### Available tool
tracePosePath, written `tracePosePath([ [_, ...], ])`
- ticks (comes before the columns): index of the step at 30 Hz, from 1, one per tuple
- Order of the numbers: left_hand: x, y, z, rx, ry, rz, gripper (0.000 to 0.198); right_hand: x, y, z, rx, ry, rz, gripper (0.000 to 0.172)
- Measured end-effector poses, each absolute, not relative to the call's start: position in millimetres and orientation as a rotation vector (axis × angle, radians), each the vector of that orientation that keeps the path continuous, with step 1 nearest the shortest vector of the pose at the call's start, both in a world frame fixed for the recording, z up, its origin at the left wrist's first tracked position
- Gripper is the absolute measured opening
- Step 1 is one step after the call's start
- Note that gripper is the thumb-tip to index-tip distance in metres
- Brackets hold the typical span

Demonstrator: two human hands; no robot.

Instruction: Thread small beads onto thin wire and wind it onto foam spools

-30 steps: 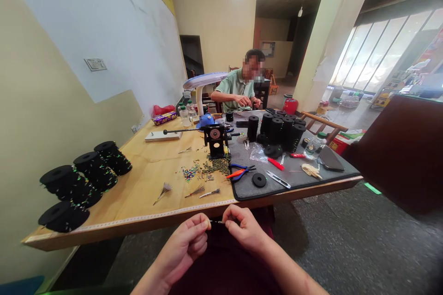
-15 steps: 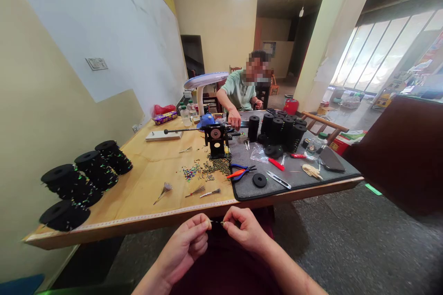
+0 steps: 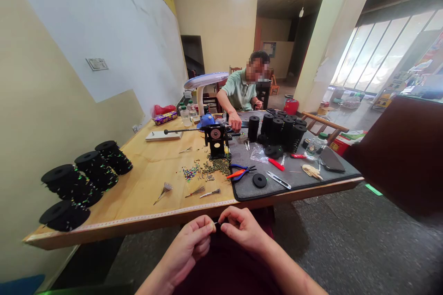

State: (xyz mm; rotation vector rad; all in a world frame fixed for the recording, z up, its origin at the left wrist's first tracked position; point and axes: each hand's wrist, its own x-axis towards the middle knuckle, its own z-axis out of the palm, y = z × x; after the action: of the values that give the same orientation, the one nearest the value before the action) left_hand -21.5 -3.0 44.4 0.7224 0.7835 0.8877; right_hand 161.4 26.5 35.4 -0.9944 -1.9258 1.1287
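Note:
Just in front of the table's near edge, my left hand [image 3: 198, 238] is closed, thumb and forefinger pinching a tiny thin piece too small to name. Close on its right, my right hand [image 3: 241, 227] curls with thumb and forefinger near the tip of that piece; whether anything sits between them is hidden. On the table beyond lie small brush-like bundles of fine strands [image 3: 196, 191], a heap of small dark-gold pieces [image 3: 218, 165] and a scatter of coloured beads [image 3: 191, 173]. Blue-handled pliers [image 3: 240, 172] rest at the grey mat's edge.
Black foam spools [image 3: 55, 215] stand at the left; more black spools [image 3: 277, 130] crowd the mat [image 3: 249, 192]. Snips [image 3: 278, 179], a foam disc [image 3: 259, 180] and a winding device [image 3: 217, 140] are on the table. Across it sits a co-worker [image 3: 238, 90], one hand by the device.
My hands have drawn closer together, the left shifting slightly right and the right slightly left. The dark gap between the fingertips is narrower. The co-worker's hand stays by the device.

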Motion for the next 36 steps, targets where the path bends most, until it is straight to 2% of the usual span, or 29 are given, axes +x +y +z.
tracePosePath([
  [4,-18,-3,43,0.758,0.812,0.886,0.029,159,27,32,-0.984,-1.940,1.119,0.026],
  [13,-18,-5,41,0.771,0.808,0.879,0.027,156,29,25,-0.998,-1.877,1.094,0.012],
  [23,-12,-4,49,1.098,1.084,0.882,0.036,161,29,30,-1.049,-1.946,1.116,0.028],
  [28,-10,-4,47,1.289,1.194,0.911,0.036,160,29,28,-1.058,-1.952,1.094,0.024],
  [36,-12,-4,48,1.184,1.172,0.878,0.037,162,28,27,-1.063,-1.962,1.064,0.021],
])
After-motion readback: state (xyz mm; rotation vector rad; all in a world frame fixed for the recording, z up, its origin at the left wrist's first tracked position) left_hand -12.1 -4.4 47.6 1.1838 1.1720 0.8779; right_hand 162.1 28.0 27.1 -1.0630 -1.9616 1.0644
